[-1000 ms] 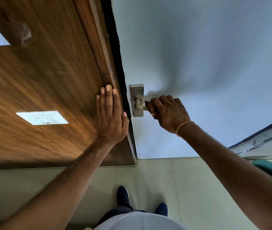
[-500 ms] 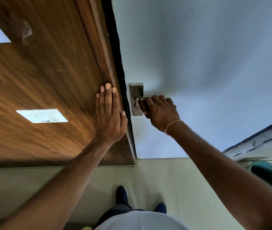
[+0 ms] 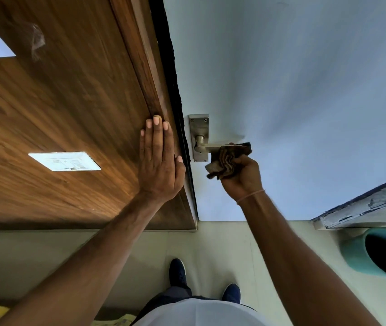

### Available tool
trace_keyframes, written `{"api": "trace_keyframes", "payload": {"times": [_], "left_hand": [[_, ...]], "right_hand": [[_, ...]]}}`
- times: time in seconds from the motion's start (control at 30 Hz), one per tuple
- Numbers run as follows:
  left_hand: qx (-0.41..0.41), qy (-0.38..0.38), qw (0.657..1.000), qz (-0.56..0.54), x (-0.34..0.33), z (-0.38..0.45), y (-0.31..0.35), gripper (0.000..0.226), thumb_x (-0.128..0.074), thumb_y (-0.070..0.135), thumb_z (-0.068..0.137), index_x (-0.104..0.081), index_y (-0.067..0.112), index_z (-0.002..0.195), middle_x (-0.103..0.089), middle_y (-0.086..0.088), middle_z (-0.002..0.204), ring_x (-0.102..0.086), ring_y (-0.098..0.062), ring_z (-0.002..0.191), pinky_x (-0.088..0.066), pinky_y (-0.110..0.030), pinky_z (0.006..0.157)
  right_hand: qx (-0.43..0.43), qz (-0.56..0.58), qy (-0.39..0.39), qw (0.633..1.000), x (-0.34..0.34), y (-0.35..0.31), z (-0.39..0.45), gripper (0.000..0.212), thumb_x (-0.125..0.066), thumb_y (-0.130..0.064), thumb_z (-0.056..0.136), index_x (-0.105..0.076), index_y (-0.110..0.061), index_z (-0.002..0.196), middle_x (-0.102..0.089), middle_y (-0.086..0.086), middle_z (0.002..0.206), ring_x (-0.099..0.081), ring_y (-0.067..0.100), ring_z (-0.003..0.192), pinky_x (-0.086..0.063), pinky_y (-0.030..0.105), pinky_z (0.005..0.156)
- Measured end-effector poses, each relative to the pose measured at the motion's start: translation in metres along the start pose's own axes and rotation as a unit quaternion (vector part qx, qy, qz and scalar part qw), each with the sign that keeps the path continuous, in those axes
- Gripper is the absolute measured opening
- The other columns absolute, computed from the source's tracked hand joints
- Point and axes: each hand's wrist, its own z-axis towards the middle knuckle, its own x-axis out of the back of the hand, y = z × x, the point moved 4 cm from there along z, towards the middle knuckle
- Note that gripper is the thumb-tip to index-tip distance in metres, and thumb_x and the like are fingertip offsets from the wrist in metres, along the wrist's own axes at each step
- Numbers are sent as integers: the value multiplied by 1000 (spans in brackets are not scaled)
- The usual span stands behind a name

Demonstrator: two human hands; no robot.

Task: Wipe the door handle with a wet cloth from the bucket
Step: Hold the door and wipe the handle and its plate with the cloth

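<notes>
Since half second ago, our right hand [image 3: 241,177] slid off lever, turned palm-up. Left hand [image 3: 159,161] flat on wood panel [image 3: 57,102], fingers spread. Door handle [image 3: 207,147] exposed; right fingers clench striped cloth [image 3: 228,158] touching lever end. Teal bucket [image 3: 356,255] far right.

One head-worn wide-angle view looks steeply down (close in) along the door [image 3: 281,90] to the floor [image 3: 210,243].

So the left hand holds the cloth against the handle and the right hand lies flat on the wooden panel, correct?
No, the hands are swapped: in the head view the right hand holds the cloth against the handle, and the left hand lies flat on the wooden panel.
</notes>
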Motion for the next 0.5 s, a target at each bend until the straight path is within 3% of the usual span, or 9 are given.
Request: {"api": "trace_keyframes", "payload": {"times": [0.1,0.17,0.27,0.37,0.43,0.5], "left_hand": [[-4,-5,1000,2,0,0,-2,73,-42,23,103,-14,-3,165,-14,-23,172,-4,-33,166,-19,-56,134],[-6,-2,1000,1,0,-1,-2,74,-44,23,103,-13,-3,165,-14,-22,172,-4,-33,166,-19,-56,134],[-7,-3,1000,6,-1,-1,-4,77,-46,22,102,-12,-2,166,-14,-22,172,-5,-33,166,-19,-55,134],[-9,0,1000,7,-1,-1,-5,77,-47,22,101,-12,-2,166,-14,-22,172,-4,-33,166,-18,-54,134],[-9,4,1000,7,-1,-1,-4,78,-47,22,101,-12,-2,166,-14,-21,172,-4,-32,166,-18,-54,134],[-9,3,1000,6,-2,-1,-4,78,-48,23,100,-12,-2,166,-14,-20,172,-4,-32,166,-18,-54,134]], "right_hand": [[-29,36,55,997,-8,20,5,52,-40,2,68,-67,-10,111,-65,15,114,-60,33,107,-40,40,113],[-43,40,92,994,-2,22,4,47,-37,6,77,-66,-10,111,-63,12,113,-59,27,105,-38,35,113],[-36,79,76,993,3,20,4,67,-32,9,80,-59,-9,139,-64,18,135,-60,30,116,-34,38,120],[-19,109,15,994,-22,33,12,71,-34,10,84,-50,-6,151,-50,22,156,-53,39,134,-44,45,113],[-17,107,-7,994,-39,41,17,54,-43,6,88,-57,-5,140,-51,25,149,-60,43,127,-51,56,105],[-17,88,15,996,-34,38,19,56,-34,11,87,-61,-4,133,-59,25,140,-62,45,126,-55,59,101]]}}
